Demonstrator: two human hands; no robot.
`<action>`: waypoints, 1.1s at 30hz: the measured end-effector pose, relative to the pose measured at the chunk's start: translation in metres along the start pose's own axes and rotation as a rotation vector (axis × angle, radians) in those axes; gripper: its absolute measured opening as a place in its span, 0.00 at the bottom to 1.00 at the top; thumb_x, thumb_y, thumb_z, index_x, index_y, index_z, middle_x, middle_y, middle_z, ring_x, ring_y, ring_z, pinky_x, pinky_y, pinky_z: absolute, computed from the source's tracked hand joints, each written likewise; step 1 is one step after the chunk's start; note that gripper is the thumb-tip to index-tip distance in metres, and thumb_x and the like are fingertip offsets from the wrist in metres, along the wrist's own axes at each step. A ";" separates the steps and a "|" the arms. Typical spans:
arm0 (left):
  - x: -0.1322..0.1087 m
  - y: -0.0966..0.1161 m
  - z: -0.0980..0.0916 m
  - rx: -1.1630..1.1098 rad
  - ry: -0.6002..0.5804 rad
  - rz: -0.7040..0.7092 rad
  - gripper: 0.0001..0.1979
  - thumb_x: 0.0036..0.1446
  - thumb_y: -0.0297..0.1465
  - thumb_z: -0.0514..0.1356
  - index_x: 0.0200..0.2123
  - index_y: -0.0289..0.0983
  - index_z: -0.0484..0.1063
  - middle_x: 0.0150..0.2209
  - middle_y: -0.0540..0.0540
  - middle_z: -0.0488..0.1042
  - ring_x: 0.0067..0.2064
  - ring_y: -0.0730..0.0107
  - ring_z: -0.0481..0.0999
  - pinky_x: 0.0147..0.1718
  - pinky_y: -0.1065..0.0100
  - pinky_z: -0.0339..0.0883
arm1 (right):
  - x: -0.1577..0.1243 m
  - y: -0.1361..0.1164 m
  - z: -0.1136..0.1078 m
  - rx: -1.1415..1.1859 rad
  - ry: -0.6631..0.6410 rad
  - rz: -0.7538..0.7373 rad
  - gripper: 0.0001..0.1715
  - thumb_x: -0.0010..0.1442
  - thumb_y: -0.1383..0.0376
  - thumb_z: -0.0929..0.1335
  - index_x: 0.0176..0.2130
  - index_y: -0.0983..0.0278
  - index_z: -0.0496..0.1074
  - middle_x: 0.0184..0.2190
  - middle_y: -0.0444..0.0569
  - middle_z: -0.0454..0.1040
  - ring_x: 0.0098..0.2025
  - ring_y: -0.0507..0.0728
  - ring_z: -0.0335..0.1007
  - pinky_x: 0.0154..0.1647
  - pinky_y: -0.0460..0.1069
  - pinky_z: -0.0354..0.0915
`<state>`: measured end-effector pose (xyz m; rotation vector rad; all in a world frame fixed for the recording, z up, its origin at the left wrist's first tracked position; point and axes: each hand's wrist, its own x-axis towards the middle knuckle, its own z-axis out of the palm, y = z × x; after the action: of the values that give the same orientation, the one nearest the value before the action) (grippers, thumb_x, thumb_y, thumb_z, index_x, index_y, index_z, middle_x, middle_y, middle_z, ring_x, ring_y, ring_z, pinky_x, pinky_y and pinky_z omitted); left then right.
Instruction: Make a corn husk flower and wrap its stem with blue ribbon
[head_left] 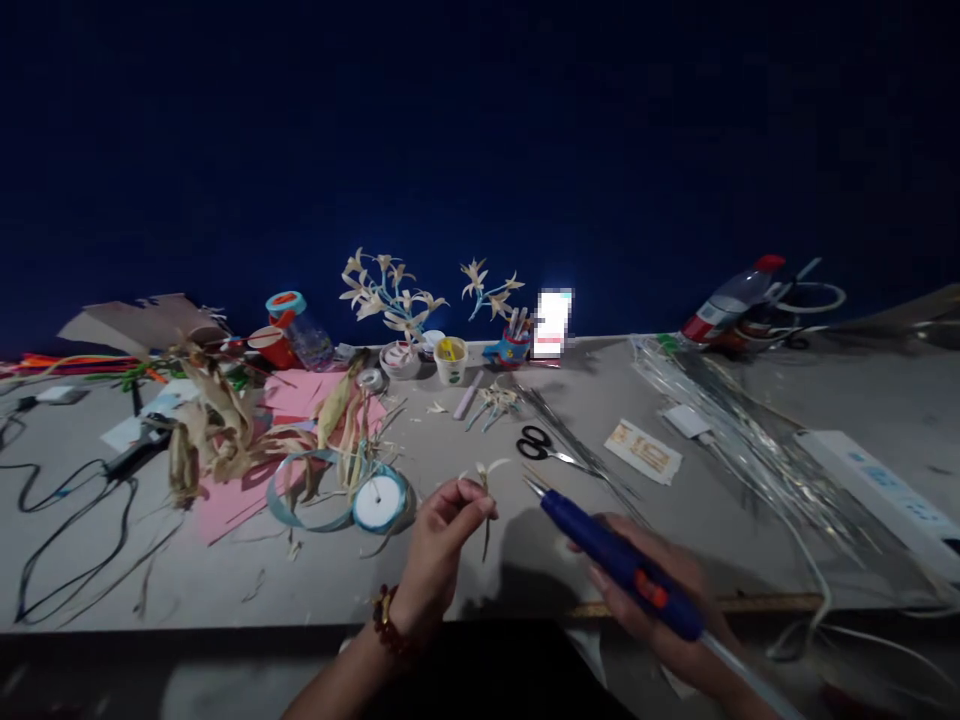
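- My right hand (pixel 675 556) is wrapped around a blue pen-shaped tool (pixel 592 540), over the near edge of the grey table (pixel 427 450), right of the middle; a pale cord runs from its back end toward me
- My left hand (pixel 446 530), also by the near edge, pinches a small pale flower (pixel 483 472) by its stem between thumb and forefinger; a beaded bracelet (pixel 390 630) circles the wrist
- The flower stands up from those fingertips, petals toward the far edge, stem hanging down toward the near edge, its long axis almost square to that edge
- The tool slants from near right to far left, its metal tip pointing toward the petals; tip and flower are near each other but seem apart, the left hand being the closer one, since it holds the stem
- Farther in, a ribbon spool (pixel 377 500) lies left of my left hand, black-handled scissors (pixel 551 452) lie beyond the tool tip, and dried husks (pixel 214 430) lie over pink paper (pixel 225 505) toward the left edge
- Along the far edge stand a cream tub (pixel 451 370), two sprays of similar flowers (pixel 382 297) and a lit screen (pixel 553 320), its content blurred
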<state>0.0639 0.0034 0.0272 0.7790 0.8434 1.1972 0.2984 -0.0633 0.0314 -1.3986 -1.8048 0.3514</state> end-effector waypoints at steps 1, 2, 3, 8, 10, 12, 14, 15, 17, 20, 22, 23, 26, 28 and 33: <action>-0.001 0.000 0.000 -0.008 0.000 -0.001 0.08 0.52 0.32 0.70 0.29 0.36 0.74 0.29 0.50 0.73 0.35 0.71 0.69 0.41 0.69 0.62 | 0.003 -0.003 0.005 -0.015 -0.033 -0.064 0.19 0.62 0.53 0.66 0.49 0.60 0.71 0.38 0.54 0.80 0.37 0.62 0.80 0.36 0.51 0.75; -0.002 0.001 -0.001 -0.016 0.000 -0.001 0.08 0.52 0.32 0.70 0.29 0.36 0.74 0.29 0.50 0.73 0.34 0.71 0.70 0.41 0.69 0.62 | 0.006 -0.005 0.008 -0.011 -0.060 -0.114 0.19 0.61 0.55 0.67 0.49 0.60 0.70 0.40 0.54 0.81 0.38 0.62 0.81 0.37 0.51 0.76; -0.003 0.001 -0.002 -0.023 -0.003 -0.002 0.08 0.52 0.32 0.70 0.29 0.36 0.74 0.29 0.50 0.72 0.34 0.71 0.70 0.41 0.69 0.62 | 0.010 -0.006 0.010 -0.011 -0.086 -0.155 0.18 0.61 0.57 0.67 0.50 0.60 0.69 0.40 0.54 0.81 0.38 0.61 0.81 0.38 0.50 0.76; -0.004 0.003 -0.004 -0.037 0.002 -0.005 0.08 0.52 0.31 0.70 0.30 0.36 0.74 0.29 0.51 0.72 0.34 0.72 0.71 0.40 0.69 0.63 | 0.020 -0.009 0.013 0.034 -0.111 -0.258 0.18 0.60 0.59 0.67 0.49 0.60 0.67 0.41 0.54 0.80 0.40 0.61 0.80 0.40 0.51 0.75; -0.004 0.004 -0.004 -0.035 0.004 -0.009 0.08 0.52 0.30 0.70 0.30 0.36 0.74 0.28 0.51 0.73 0.33 0.72 0.71 0.39 0.70 0.63 | 0.020 -0.011 0.014 0.033 -0.135 -0.249 0.17 0.60 0.58 0.67 0.49 0.60 0.67 0.40 0.54 0.79 0.40 0.61 0.80 0.40 0.51 0.75; -0.005 0.006 -0.003 -0.039 0.000 -0.011 0.08 0.52 0.30 0.70 0.29 0.36 0.74 0.28 0.51 0.72 0.33 0.73 0.71 0.38 0.70 0.63 | 0.021 -0.014 0.015 0.020 -0.141 -0.221 0.16 0.61 0.57 0.66 0.47 0.60 0.67 0.39 0.54 0.79 0.39 0.61 0.79 0.38 0.51 0.74; -0.005 0.006 -0.003 -0.043 -0.006 -0.013 0.08 0.52 0.30 0.70 0.29 0.36 0.74 0.29 0.51 0.72 0.33 0.74 0.70 0.38 0.71 0.64 | 0.022 -0.017 0.016 0.018 -0.122 -0.205 0.14 0.62 0.56 0.65 0.45 0.60 0.68 0.37 0.53 0.79 0.36 0.60 0.79 0.36 0.50 0.73; -0.005 0.007 -0.003 -0.042 -0.009 -0.014 0.08 0.52 0.30 0.70 0.29 0.36 0.74 0.29 0.51 0.73 0.33 0.74 0.70 0.38 0.71 0.64 | 0.023 -0.018 0.017 0.019 -0.118 -0.198 0.13 0.62 0.56 0.64 0.44 0.60 0.68 0.36 0.53 0.79 0.35 0.60 0.78 0.35 0.50 0.73; -0.006 0.007 -0.003 -0.030 -0.018 -0.014 0.07 0.53 0.30 0.70 0.29 0.36 0.74 0.29 0.51 0.73 0.33 0.74 0.70 0.38 0.71 0.64 | 0.025 -0.020 0.016 0.018 -0.152 -0.185 0.13 0.63 0.56 0.63 0.43 0.61 0.68 0.35 0.52 0.79 0.33 0.59 0.78 0.33 0.49 0.72; -0.007 0.008 -0.003 -0.023 -0.027 -0.013 0.07 0.53 0.30 0.70 0.29 0.36 0.74 0.29 0.51 0.73 0.33 0.74 0.70 0.38 0.71 0.64 | 0.027 -0.023 0.015 -0.004 -0.201 -0.170 0.12 0.65 0.56 0.63 0.44 0.61 0.67 0.36 0.52 0.78 0.34 0.58 0.77 0.34 0.49 0.71; -0.007 0.008 -0.004 -0.029 -0.022 -0.014 0.08 0.53 0.30 0.70 0.29 0.36 0.74 0.29 0.51 0.73 0.32 0.74 0.70 0.38 0.71 0.64 | 0.027 -0.024 0.014 -0.021 -0.200 -0.169 0.13 0.66 0.55 0.63 0.44 0.60 0.67 0.36 0.51 0.78 0.35 0.59 0.77 0.36 0.50 0.70; -0.007 0.008 -0.004 -0.030 -0.020 -0.015 0.08 0.53 0.30 0.70 0.29 0.36 0.74 0.29 0.51 0.73 0.32 0.74 0.70 0.38 0.71 0.64 | 0.027 -0.024 0.013 -0.031 -0.196 -0.168 0.13 0.66 0.55 0.63 0.44 0.60 0.67 0.36 0.51 0.78 0.35 0.59 0.77 0.36 0.50 0.70; -0.007 0.008 -0.005 -0.025 -0.016 -0.018 0.07 0.53 0.30 0.70 0.29 0.36 0.74 0.29 0.51 0.73 0.33 0.74 0.71 0.38 0.71 0.64 | 0.026 -0.024 0.014 -0.051 -0.184 -0.164 0.14 0.66 0.53 0.63 0.43 0.60 0.67 0.35 0.51 0.78 0.35 0.59 0.78 0.36 0.50 0.70; -0.007 0.008 -0.005 -0.024 -0.018 -0.020 0.07 0.53 0.30 0.70 0.29 0.36 0.74 0.29 0.51 0.73 0.33 0.74 0.71 0.38 0.71 0.64 | 0.025 -0.024 0.014 -0.054 -0.188 -0.159 0.16 0.66 0.51 0.63 0.42 0.60 0.68 0.34 0.51 0.78 0.33 0.59 0.77 0.34 0.50 0.70; -0.007 0.009 -0.004 -0.025 -0.024 -0.013 0.07 0.54 0.29 0.69 0.29 0.36 0.74 0.29 0.51 0.72 0.33 0.74 0.70 0.38 0.72 0.63 | 0.025 -0.025 0.015 -0.076 -0.185 -0.138 0.19 0.66 0.49 0.62 0.42 0.62 0.68 0.34 0.52 0.78 0.34 0.60 0.77 0.34 0.51 0.70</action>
<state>0.0550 -0.0018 0.0336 0.7649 0.8108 1.1824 0.2692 -0.0454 0.0491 -1.3196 -2.0732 0.3526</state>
